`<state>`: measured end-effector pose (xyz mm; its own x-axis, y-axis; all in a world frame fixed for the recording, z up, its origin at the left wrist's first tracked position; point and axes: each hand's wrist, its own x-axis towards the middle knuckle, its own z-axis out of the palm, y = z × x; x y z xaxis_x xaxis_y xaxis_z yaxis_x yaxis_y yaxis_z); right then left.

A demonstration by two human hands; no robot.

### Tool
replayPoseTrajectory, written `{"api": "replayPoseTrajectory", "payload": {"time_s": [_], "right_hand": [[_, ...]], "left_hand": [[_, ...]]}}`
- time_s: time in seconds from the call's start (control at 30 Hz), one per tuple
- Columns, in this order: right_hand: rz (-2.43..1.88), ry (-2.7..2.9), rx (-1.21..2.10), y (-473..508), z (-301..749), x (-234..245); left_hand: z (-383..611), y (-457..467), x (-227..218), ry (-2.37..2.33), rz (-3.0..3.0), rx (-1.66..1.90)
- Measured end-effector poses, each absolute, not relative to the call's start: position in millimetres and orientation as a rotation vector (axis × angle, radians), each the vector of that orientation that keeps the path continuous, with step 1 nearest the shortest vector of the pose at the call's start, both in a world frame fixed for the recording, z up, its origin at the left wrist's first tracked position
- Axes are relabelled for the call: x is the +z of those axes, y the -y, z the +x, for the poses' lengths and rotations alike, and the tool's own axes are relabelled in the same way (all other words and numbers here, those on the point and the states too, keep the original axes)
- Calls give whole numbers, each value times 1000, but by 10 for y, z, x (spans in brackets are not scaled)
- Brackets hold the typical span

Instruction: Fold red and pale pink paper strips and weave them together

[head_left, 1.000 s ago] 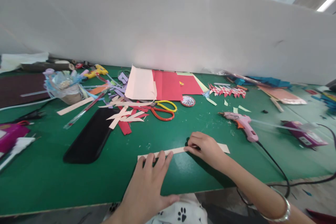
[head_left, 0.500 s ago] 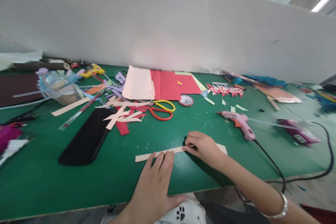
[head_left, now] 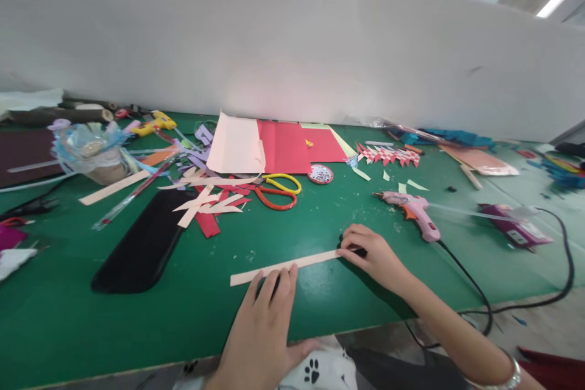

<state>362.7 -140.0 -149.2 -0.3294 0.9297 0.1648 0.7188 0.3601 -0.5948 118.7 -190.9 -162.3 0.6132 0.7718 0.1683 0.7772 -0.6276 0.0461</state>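
Observation:
A long pale peach paper strip (head_left: 315, 259) lies flat on the green table near its front edge. My left hand (head_left: 262, 323) rests with fingers stretched out, the fingertips on the strip's left half. Farther right, my right hand (head_left: 372, 256) is closed, thumb and fingers pinching the strip; its right end is hidden under that hand. Beyond my hands lie scissors (head_left: 280, 198) with a yellow and an orange-red handle loop, their blades covered by paper scraps.
Right of my hands lies a pink glue gun (head_left: 423, 219) with a trailing black cord. To the left are a black tray-like object (head_left: 137, 250) and paper scraps (head_left: 205, 204). Red paper (head_left: 287, 149) and a woven red-and-white paper piece (head_left: 388, 155) lie near the wall.
My right hand has slid rightward along the strip, baring more of it between my hands. My left hand stays pressed on the strip. The view has shifted slightly.

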Motion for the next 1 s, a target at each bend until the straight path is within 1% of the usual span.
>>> {"api": "replayPoseTrajectory", "payload": {"time_s": [0.23,0.4,0.63,0.83,1.0], "right_hand": [[-1374,2101,682,1411,3832,-1535],[-1358,2098,656,1480,3745,-1511],[-1299,2150,562,1635,3462,-1522],[-1270,2218,455,1646,3340,-1558],[-1237,2179,514,1654,3398,-1555]], "left_hand": [[1148,1871,-1616,1335,-2862,-263],[1015,1808,-1568,1317,-2880,-254],[757,1758,-1558,1160,-2784,-308],[1009,1808,-1601,993,-2895,-336],[1170,1848,-1615,1032,-3003,-249]]}}
